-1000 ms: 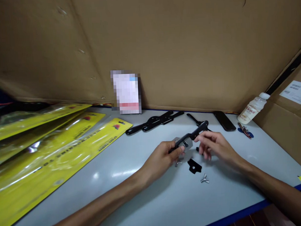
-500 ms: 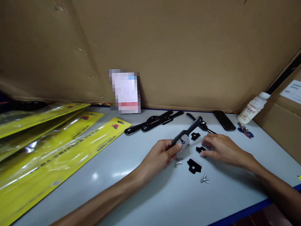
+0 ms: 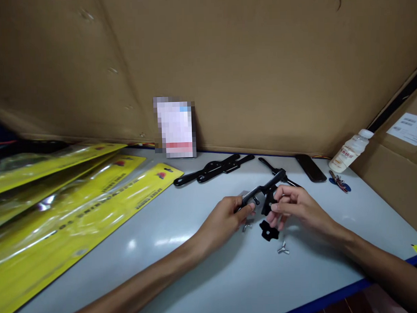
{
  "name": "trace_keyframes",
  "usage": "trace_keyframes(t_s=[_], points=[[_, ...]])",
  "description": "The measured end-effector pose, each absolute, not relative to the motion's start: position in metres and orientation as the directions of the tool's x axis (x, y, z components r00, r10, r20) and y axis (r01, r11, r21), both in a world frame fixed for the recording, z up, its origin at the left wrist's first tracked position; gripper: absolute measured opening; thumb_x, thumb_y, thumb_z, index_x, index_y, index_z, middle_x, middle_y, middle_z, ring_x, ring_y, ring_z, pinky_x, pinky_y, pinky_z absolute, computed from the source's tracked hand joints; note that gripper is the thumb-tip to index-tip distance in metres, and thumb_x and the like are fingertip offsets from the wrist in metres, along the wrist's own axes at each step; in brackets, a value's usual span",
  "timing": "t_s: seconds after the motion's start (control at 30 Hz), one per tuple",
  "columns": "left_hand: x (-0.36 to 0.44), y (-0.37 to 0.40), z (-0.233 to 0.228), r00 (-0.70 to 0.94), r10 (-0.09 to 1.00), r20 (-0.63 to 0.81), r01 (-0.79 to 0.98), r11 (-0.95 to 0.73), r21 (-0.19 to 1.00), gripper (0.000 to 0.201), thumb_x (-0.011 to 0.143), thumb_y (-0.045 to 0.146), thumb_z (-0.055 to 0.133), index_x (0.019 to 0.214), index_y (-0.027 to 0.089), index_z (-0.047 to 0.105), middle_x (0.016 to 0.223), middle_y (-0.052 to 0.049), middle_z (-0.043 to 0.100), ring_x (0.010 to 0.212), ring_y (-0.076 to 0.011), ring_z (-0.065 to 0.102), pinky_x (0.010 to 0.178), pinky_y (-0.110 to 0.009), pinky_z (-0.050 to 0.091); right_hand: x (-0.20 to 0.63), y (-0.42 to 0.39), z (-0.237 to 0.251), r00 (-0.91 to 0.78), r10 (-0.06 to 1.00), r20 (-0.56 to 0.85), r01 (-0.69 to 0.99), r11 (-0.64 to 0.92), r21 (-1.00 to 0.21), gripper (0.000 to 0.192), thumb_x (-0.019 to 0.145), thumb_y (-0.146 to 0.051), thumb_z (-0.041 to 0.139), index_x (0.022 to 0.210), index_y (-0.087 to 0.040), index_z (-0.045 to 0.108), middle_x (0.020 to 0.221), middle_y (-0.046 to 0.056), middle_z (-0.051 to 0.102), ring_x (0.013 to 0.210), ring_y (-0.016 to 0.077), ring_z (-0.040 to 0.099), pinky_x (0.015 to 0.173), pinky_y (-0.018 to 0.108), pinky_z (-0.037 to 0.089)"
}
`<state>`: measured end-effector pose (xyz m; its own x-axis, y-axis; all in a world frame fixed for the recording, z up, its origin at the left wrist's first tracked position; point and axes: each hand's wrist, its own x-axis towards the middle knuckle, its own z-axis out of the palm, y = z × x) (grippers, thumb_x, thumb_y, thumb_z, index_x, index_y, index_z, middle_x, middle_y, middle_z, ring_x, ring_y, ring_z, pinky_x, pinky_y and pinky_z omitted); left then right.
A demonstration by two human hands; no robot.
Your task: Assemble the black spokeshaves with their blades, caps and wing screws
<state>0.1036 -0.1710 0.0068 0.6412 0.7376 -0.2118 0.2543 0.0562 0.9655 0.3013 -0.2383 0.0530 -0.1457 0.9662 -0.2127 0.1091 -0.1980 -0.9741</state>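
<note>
My left hand (image 3: 229, 215) is closed around one end of a black spokeshave (image 3: 272, 178), raised over the table and tilted, its far handle pointing up and right. Close to its middle, my right hand (image 3: 295, 208) pinches a small black cap plate (image 3: 266, 204) between thumb and fingers. Another black cap plate (image 3: 269, 231) with a centre hole lies flat beneath. One silver wing screw (image 3: 283, 249) rests in front of it, and a second wing screw (image 3: 247, 227) is partly covered by my left hand. The spokeshave and right hand hide part of the table behind them.
More black spokeshaves (image 3: 217, 169) lie at the back, and another spokeshave (image 3: 268, 164) sits behind my right hand. A dark phone (image 3: 310, 167), keys (image 3: 339, 181) and a white bottle (image 3: 350, 149) stand to the right. Yellow packaging (image 3: 104, 224) covers the left side. A cardboard wall (image 3: 246, 73) rises behind.
My right hand has lifted a cap plate off the table and brought it left to the spokeshave. The spokeshave has turned in my left hand, so its grey blade is mostly out of sight.
</note>
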Motion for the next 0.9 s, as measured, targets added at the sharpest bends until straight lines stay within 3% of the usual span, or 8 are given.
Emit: trace_keyframes(t_s=[0.07,0.17,0.33,0.57,0.73,0.9], points=[[0.104,-0.171,0.004,0.647,0.736,-0.199,0.265,0.029,0.964,0.034,0.085,0.050,0.053,0.074,0.018,0.058,0.046,0.009,0.036,0.045,-0.0091,0.027,0.050,-0.027,0.019,0.296,-0.238,0.045,-0.097,0.976,-0.196,0.033,-0.194,-0.981,0.027,0.077,-0.035,0.074,0.078,-0.020,0.052,0.069,0.002,0.067,0.058,0.0149,0.064,0.050,0.027,0.051],[0.105,-0.171,0.004,0.643,0.739,-0.200,0.279,0.017,0.960,0.035,0.085,0.051,0.052,0.074,0.018,0.059,0.046,0.009,0.035,0.045,-0.0093,0.027,0.050,-0.027,0.020,0.294,-0.234,0.034,-0.023,0.987,-0.162,0.031,-0.161,-0.986,0.026,0.076,-0.033,0.077,0.074,-0.019,0.054,0.058,-0.005,0.055,0.046,0.0082,0.052,0.042,0.021,0.045],[0.106,-0.172,0.004,0.654,0.731,-0.196,0.262,0.023,0.965,0.036,0.083,0.053,0.052,0.074,0.019,0.057,0.047,0.010,0.035,0.045,-0.0088,0.026,0.049,-0.026,0.020,0.296,-0.231,0.027,-0.077,0.970,-0.231,-0.019,-0.234,-0.972,0.026,0.078,-0.034,0.074,0.077,-0.019,0.053,0.071,0.004,0.069,0.056,0.0135,0.064,0.048,0.024,0.051],[0.106,-0.174,0.006,0.664,0.725,-0.186,0.253,0.016,0.967,0.037,0.084,0.054,0.049,0.076,0.018,0.057,0.049,0.010,0.033,0.045,-0.0088,0.025,0.049,-0.025,0.020,0.295,-0.231,0.026,-0.032,0.995,-0.095,0.307,-0.080,-0.948,0.034,0.085,-0.036,0.063,0.060,-0.019,0.049,0.049,-0.005,0.050,0.040,0.0058,0.040,0.039,0.020,0.031],[0.106,-0.176,0.011,0.697,0.705,-0.134,0.214,-0.025,0.977,0.037,0.081,0.055,0.058,0.074,0.018,0.058,0.054,0.008,0.036,0.051,-0.0101,0.029,0.051,-0.026,0.021,0.291,-0.232,0.020,-0.065,0.995,-0.081,0.414,-0.047,-0.909,0.039,0.090,-0.036,0.055,0.056,-0.018,0.058,0.046,-0.001,0.054,0.040,0.0071,0.044,0.043,0.023,0.033],[0.106,-0.175,0.007,0.685,0.720,-0.113,0.185,-0.021,0.983,0.035,0.081,0.052,0.058,0.071,0.019,0.056,0.054,0.008,0.037,0.052,-0.0100,0.030,0.051,-0.026,0.021,0.292,-0.230,0.026,-0.095,0.992,-0.079,0.457,-0.026,-0.889,0.047,0.092,-0.044,0.051,0.054,-0.018,0.058,0.046,-0.001,0.052,0.040,0.0079,0.044,0.044,0.024,0.032]])
